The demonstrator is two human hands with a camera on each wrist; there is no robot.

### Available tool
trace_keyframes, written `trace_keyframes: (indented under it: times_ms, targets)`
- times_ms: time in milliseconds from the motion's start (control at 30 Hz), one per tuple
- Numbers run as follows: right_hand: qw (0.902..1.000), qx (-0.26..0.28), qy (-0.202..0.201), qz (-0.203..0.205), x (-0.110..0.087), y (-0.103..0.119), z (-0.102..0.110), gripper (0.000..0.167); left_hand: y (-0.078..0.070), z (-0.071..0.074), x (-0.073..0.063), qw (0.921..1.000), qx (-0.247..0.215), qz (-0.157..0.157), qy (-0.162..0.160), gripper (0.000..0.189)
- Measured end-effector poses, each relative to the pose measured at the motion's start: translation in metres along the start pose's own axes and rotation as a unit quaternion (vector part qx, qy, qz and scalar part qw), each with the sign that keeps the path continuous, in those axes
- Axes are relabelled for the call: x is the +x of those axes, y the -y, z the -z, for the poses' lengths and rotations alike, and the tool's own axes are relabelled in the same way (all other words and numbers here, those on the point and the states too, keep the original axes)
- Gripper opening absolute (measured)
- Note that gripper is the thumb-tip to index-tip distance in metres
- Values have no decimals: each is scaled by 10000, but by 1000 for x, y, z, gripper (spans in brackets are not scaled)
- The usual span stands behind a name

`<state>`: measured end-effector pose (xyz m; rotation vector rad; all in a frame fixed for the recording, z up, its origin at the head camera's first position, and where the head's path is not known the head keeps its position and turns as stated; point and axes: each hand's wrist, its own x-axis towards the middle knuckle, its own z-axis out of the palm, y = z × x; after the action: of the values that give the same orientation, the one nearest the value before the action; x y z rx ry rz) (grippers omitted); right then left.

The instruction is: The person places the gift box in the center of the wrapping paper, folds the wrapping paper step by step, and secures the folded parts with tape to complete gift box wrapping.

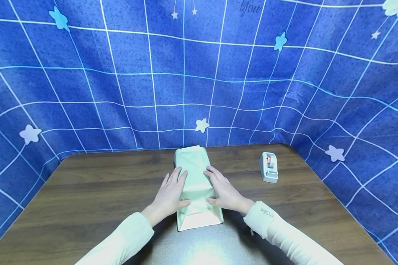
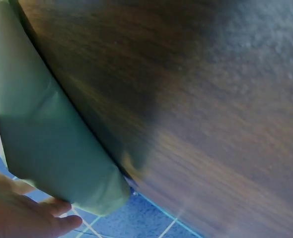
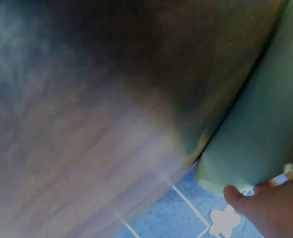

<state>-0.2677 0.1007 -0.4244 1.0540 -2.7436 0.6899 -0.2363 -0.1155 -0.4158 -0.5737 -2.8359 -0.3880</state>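
A box-shaped parcel in pale green wrapping paper (image 1: 196, 167) lies lengthwise on the wooden table, its near end showing a whitish flap (image 1: 200, 220). My left hand (image 1: 170, 192) rests on the parcel's left top edge with fingers spread. On the opposite edge lies my right hand (image 1: 226, 190), its fingers extended and thumb pointing inward. In the left wrist view the green side of the parcel (image 2: 57, 134) runs down to the table beside my fingers. The right wrist view shows the other side (image 3: 260, 124) below that hand. What the paper encloses is hidden.
A light blue tape dispenser (image 1: 269, 167) with a pinkish roll stands at the right rear of the brown wooden table (image 1: 113, 184). Behind the table hangs a blue cloth (image 1: 172, 88) with white grid lines and stars, which also closes off the right side.
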Motion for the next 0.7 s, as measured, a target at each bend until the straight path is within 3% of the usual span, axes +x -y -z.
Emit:
trace_keyframes:
  times_ms: [433, 700]
  targets:
    - [9984, 502, 65, -258, -1, 0, -5, 87, -2, 0, -1, 10000, 2, 4, 40, 102]
    - [9892, 1034, 43, -1041, -2, 8, -1, 94, -5, -2, 0, 9999, 64, 142, -43, 102]
